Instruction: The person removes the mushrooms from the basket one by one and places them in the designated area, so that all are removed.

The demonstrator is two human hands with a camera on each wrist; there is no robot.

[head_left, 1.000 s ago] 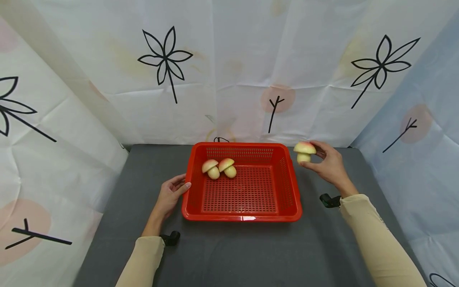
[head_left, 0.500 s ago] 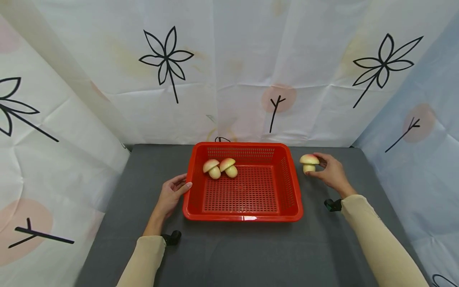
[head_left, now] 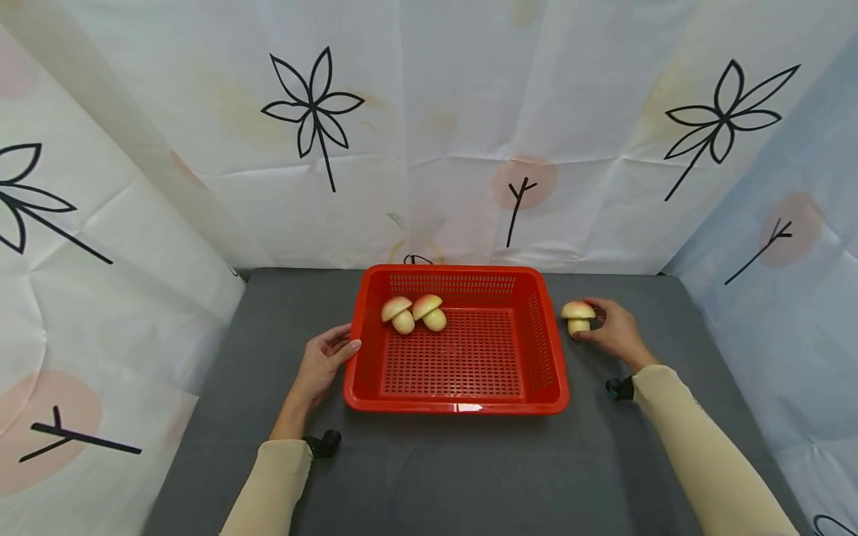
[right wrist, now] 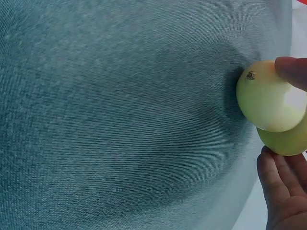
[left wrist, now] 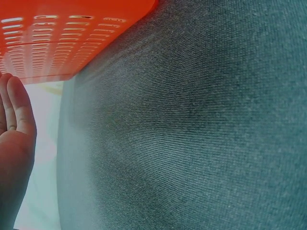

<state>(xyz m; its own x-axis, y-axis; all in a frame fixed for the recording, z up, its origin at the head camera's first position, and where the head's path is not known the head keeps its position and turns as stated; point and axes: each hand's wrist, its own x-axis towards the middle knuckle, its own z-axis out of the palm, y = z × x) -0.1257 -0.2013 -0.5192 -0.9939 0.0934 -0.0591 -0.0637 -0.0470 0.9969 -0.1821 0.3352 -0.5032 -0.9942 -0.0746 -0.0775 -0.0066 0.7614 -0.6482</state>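
A red plastic basket (head_left: 462,407) with a slotted floor stands on the grey table. My left hand (head_left: 320,366) holds its left rim, thumb over the edge and fingers along the outer wall (left wrist: 53,33). To the right of the basket, my right hand (head_left: 618,333) pinches a mushroom (head_left: 577,310) with a yellow-red cap and pale stem, thumb on the stem and fingers at the cap. It is upright, its stem (right wrist: 264,103) down at the table; I cannot tell whether it touches. Inside the basket, at the back left, two similar mushrooms (head_left: 397,308) lie tilted side by side.
The grey cloth-covered table (head_left: 456,476) runs back to a white patterned curtain (head_left: 456,134). More curtain (head_left: 791,313) hangs on the right, and another sheet (head_left: 134,313) on the left. A black wrist camera (head_left: 620,388) sits on each forearm.
My right hand has lowered the mushroom toward the table, beside the basket, and brought it slightly nearer to me. The left hand stays on the basket rim.
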